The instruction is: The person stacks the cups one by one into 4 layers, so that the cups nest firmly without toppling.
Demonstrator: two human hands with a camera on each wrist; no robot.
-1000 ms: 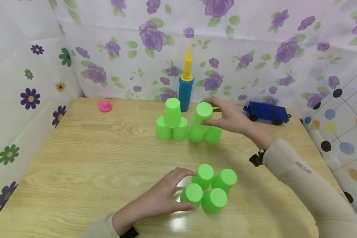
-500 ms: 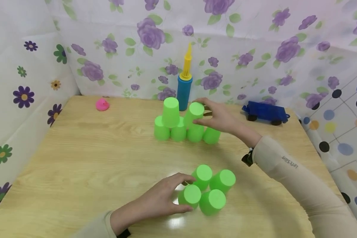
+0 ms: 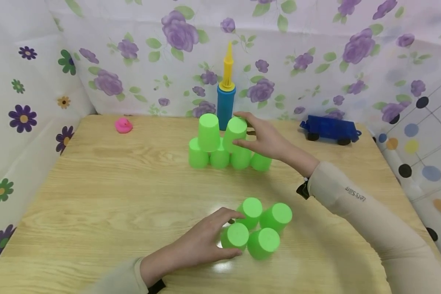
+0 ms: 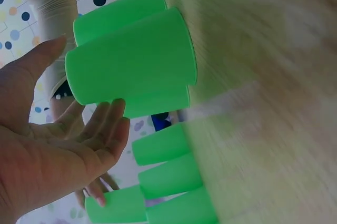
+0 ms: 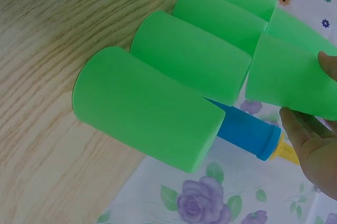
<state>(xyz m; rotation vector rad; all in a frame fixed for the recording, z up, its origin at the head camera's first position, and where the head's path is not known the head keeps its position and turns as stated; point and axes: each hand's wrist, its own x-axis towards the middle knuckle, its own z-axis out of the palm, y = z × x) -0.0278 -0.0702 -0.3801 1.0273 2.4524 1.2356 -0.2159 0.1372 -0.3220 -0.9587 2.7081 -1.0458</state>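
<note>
In the head view my right hand (image 3: 267, 139) holds an upside-down green cup (image 3: 235, 134) between thumb and fingers, on the upper level of a row. The right wrist view shows this cup (image 5: 287, 79) at the row's second-level height, over the lower cups (image 5: 192, 55). To its left, another green cup (image 3: 208, 132) rests across two lower ones. My left hand (image 3: 198, 241) lies around the near left cup (image 3: 235, 236) of a front cluster, thumb and fingers spread on either side. The left wrist view shows that cup (image 4: 131, 58) beyond the loosely bent fingers.
Behind the row stands a blue and yellow hand pump (image 3: 225, 102). A blue toy wagon (image 3: 329, 128) is at the back right, a pink toy duck (image 3: 123, 125) at the back left. Flowered sheets (image 3: 132, 24) line the wooden table (image 3: 125, 183).
My right hand has shifted the held cup leftward, closer to the upper cup beside it. The left hand stays around the near cup with little movement. The head view has tilted slightly.
</note>
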